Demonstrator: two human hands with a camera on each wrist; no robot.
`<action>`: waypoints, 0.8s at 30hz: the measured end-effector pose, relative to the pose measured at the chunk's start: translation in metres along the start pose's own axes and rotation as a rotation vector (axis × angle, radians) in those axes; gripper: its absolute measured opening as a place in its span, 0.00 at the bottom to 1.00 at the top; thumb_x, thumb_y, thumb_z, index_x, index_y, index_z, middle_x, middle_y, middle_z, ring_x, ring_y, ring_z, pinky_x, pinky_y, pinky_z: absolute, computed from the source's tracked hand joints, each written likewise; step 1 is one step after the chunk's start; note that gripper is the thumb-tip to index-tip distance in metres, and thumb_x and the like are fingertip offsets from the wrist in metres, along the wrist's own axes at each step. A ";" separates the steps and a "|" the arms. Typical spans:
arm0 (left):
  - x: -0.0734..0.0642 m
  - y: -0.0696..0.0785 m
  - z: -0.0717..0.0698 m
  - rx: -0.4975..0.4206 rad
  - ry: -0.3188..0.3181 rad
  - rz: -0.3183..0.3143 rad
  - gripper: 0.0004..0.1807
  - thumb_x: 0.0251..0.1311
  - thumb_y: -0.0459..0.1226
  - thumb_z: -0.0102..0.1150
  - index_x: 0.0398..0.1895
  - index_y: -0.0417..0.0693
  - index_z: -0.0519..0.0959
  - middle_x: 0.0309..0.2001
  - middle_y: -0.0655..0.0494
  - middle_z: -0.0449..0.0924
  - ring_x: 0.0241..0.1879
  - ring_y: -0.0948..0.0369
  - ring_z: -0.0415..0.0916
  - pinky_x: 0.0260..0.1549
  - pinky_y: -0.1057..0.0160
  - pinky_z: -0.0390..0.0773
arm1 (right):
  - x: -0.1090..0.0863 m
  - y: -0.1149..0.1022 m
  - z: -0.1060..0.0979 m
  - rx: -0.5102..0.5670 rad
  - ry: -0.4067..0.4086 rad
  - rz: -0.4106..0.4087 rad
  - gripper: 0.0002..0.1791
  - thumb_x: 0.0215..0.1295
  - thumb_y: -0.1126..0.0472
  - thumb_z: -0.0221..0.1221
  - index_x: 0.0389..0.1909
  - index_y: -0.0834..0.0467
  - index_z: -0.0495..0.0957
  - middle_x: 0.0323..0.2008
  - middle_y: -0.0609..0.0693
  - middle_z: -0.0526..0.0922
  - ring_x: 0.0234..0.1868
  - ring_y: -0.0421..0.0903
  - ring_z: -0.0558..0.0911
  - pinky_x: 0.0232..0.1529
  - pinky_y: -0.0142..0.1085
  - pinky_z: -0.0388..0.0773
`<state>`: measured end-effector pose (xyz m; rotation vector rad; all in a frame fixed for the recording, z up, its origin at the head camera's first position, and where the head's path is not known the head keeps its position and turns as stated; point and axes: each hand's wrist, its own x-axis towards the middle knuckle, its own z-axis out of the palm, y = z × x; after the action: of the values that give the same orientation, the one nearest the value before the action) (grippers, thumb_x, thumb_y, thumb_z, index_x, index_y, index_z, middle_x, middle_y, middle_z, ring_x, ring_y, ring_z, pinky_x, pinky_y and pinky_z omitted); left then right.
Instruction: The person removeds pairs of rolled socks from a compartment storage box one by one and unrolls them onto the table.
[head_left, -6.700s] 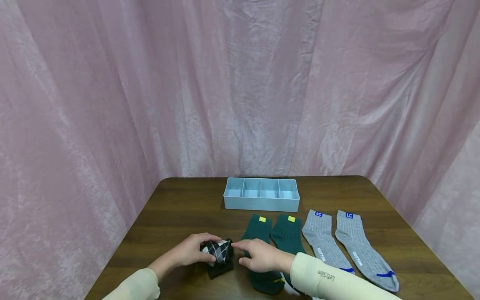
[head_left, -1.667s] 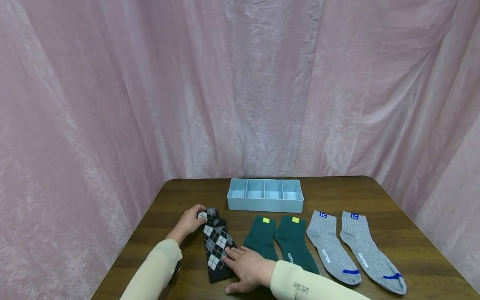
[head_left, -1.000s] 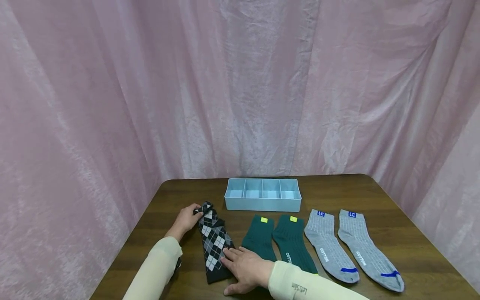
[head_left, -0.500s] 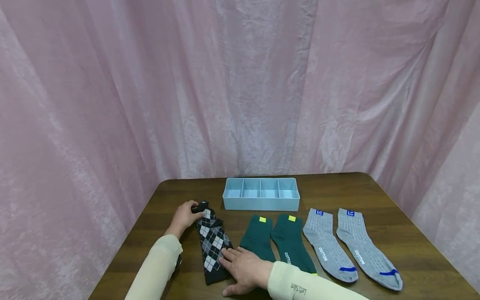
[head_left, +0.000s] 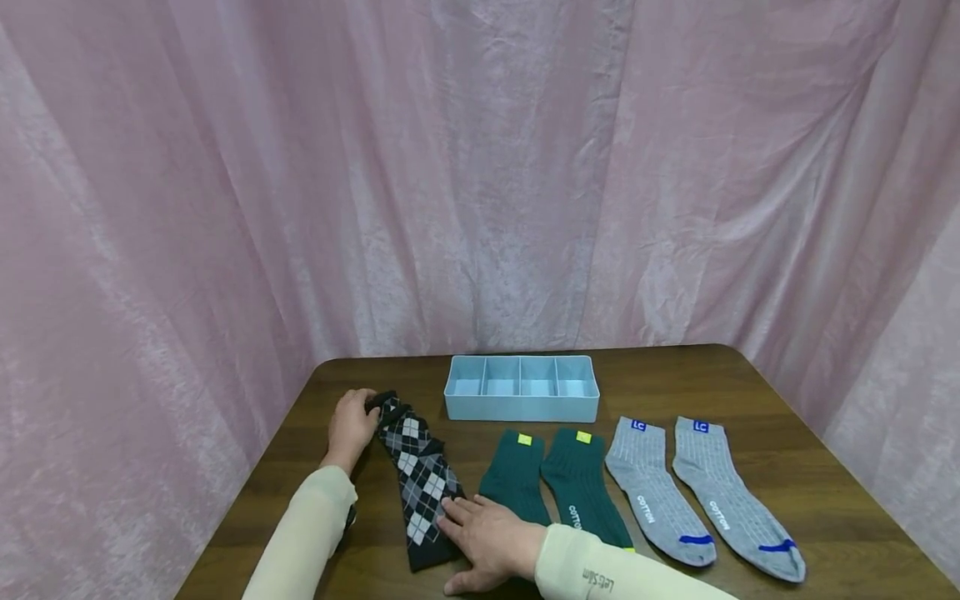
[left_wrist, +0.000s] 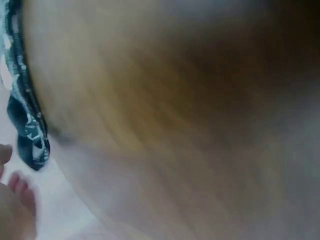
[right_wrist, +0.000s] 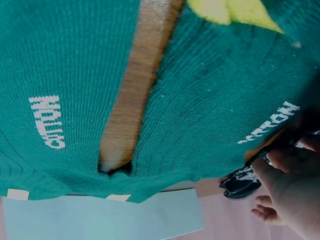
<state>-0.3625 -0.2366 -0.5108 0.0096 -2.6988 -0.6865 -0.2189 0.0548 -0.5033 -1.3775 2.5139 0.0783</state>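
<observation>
A black, grey and white argyle sock (head_left: pixel 420 475) lies lengthwise on the left of the table, with a fold partway along it. Its dark far end is pinched by my left hand (head_left: pixel 351 427), thumb on the near side. My right hand (head_left: pixel 487 537) rests flat with fingers spread, fingertips on the sock's near end. To its right lie two dark green socks (head_left: pixel 588 483), partly under the right hand and sleeve. They fill much of the right wrist view, where the white lettering on the green sock (right_wrist: pixel 200 90) shows. The left wrist view is blurred; the argyle sock (left_wrist: pixel 30 115) runs down its left edge.
A light blue box (head_left: pixel 521 408) with several compartments stands at the back of the wooden table (head_left: pixel 660 375). Two grey ribbed socks (head_left: pixel 738 504) with blue marks lie side by side on the right. Pink curtain (head_left: pixel 480 208) hangs behind the table.
From a small bundle between both hands, the argyle sock has been laid out long. Lately my left hand has moved away and left with its far end, straightening it; my right hand has stayed put.
</observation>
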 end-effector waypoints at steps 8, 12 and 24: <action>-0.003 0.006 0.006 0.108 -0.223 0.045 0.17 0.66 0.42 0.62 0.50 0.38 0.83 0.47 0.41 0.80 0.49 0.43 0.76 0.49 0.42 0.74 | 0.000 -0.001 -0.001 0.002 0.002 0.000 0.45 0.66 0.27 0.48 0.76 0.48 0.59 0.76 0.46 0.55 0.75 0.43 0.56 0.71 0.42 0.57; -0.004 0.003 0.004 0.125 -0.154 -0.029 0.11 0.66 0.37 0.61 0.44 0.38 0.83 0.43 0.42 0.83 0.43 0.44 0.80 0.43 0.43 0.77 | 0.001 -0.001 0.001 0.017 0.002 -0.013 0.45 0.66 0.27 0.47 0.76 0.48 0.59 0.76 0.46 0.55 0.75 0.43 0.56 0.71 0.43 0.58; -0.002 -0.003 0.003 0.134 -0.190 0.387 0.07 0.58 0.29 0.64 0.39 0.42 0.85 0.48 0.45 0.82 0.52 0.45 0.77 0.53 0.43 0.72 | 0.002 0.001 0.000 0.054 -0.002 0.008 0.44 0.65 0.26 0.48 0.76 0.47 0.60 0.76 0.45 0.56 0.74 0.42 0.57 0.71 0.45 0.58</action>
<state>-0.3618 -0.2380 -0.5155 -0.5541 -2.7989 -0.4050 -0.2205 0.0541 -0.5039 -1.3458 2.5016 0.0130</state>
